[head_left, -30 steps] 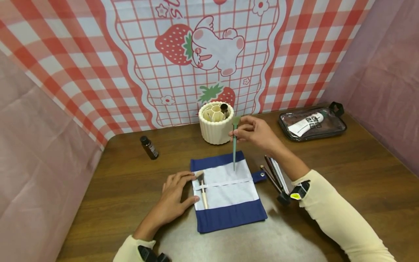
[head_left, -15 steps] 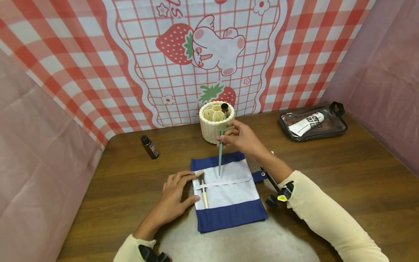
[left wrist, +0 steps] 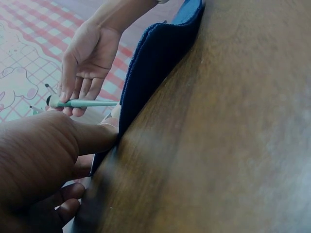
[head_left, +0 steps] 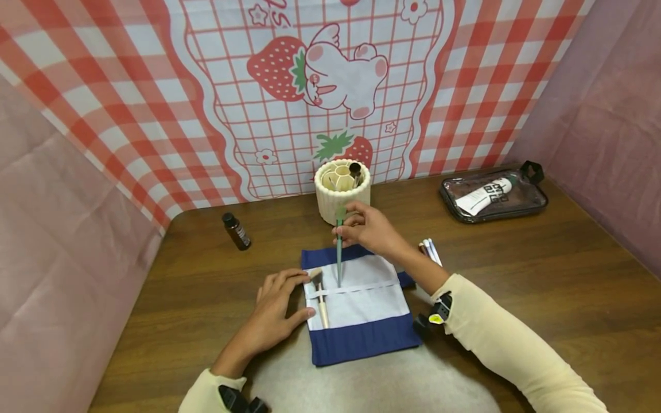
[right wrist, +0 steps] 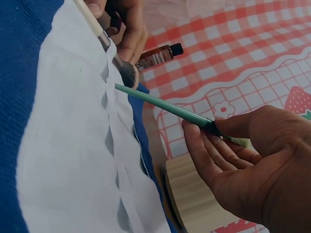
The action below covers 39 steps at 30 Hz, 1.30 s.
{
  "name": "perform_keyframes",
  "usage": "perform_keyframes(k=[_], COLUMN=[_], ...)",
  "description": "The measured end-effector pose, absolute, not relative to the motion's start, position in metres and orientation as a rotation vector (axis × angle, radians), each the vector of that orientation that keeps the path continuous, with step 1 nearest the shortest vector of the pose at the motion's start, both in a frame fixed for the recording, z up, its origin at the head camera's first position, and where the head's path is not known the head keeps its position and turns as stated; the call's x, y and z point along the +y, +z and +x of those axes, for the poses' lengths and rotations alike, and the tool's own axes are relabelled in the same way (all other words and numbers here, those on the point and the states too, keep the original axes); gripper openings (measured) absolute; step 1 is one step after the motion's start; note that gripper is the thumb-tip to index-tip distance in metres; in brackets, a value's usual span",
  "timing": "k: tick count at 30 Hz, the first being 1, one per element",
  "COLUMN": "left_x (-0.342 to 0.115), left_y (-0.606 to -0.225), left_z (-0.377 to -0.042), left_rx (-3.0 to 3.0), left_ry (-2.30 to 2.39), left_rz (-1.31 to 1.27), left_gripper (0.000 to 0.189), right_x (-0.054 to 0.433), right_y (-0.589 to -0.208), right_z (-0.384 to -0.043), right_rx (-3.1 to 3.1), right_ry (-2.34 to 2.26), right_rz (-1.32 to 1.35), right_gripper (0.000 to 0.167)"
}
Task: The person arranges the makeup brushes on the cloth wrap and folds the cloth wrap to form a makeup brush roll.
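Observation:
My right hand [head_left: 369,230] pinches a green makeup brush [right wrist: 165,105] near its bristle end. The handle points down at the white elastic strip [head_left: 361,288] of a blue and white brush roll [head_left: 366,344], its tip close to the strip. Tucked under that strip at the left is a makeup brush with a pale handle [head_left: 323,312], its bristles [right wrist: 129,75] toward the back. My left hand [head_left: 273,310] rests at the roll's left edge, with thumb and index fingertip touching it. In the left wrist view, the roll's blue edge [left wrist: 150,63] stands slightly raised off the table.
Behind the roll stands a cream ribbed holder [head_left: 335,205] with brushes in it. A dark bottle [head_left: 236,232] is at the left, and a clear pouch [head_left: 493,195] holding a white tube lies at the back right. Several slim sticks [head_left: 430,251] lie partly hidden under my right forearm.
My right hand has moved left and toward me with the green makeup brush, bringing its handle tip down near the elastic strip. The left hand has stayed in place.

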State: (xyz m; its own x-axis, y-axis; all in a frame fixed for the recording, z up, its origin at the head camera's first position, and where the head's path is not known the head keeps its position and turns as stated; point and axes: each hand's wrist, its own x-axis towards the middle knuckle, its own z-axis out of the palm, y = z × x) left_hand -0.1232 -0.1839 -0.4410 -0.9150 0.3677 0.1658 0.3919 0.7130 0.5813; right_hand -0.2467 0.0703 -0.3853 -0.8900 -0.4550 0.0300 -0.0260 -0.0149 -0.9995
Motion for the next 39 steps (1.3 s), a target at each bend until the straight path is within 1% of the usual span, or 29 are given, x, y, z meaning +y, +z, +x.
perform_keyframes(k=[9,19,22,33,39], left_x=[-0.184,-0.183,-0.183,-0.182,-0.182], left_y=[-0.442,-0.441,-0.441,-0.441,-0.442], left_z=[-0.123,-0.123,-0.123,-0.121,-0.121], left_rx=[-2.871,-2.852,-2.855,-2.872,-2.867], left_ry=[-0.983,-0.987,-0.984,-0.981,-0.978], left_rz=[-0.635,-0.653,-0.652,-0.631,-0.625], left_gripper=[0.060,0.062,0.062,0.061,0.061], right_x=[0.070,0.068,0.068,0.071,0.071], right_y=[-0.394,-0.403,-0.405,-0.409,-0.411], right_z=[-0.244,-0.235,-0.233,-0.227,-0.224], right_rx=[1.956,1.937,1.933,1.982,1.961], right_ry=[-1.908,-1.873,-1.865,-1.742,-1.722], right_rz=[-0.514,-0.525,-0.533,-0.561,-0.533], right_gripper=[0.045,0.037,0.037,0.044,0.051])
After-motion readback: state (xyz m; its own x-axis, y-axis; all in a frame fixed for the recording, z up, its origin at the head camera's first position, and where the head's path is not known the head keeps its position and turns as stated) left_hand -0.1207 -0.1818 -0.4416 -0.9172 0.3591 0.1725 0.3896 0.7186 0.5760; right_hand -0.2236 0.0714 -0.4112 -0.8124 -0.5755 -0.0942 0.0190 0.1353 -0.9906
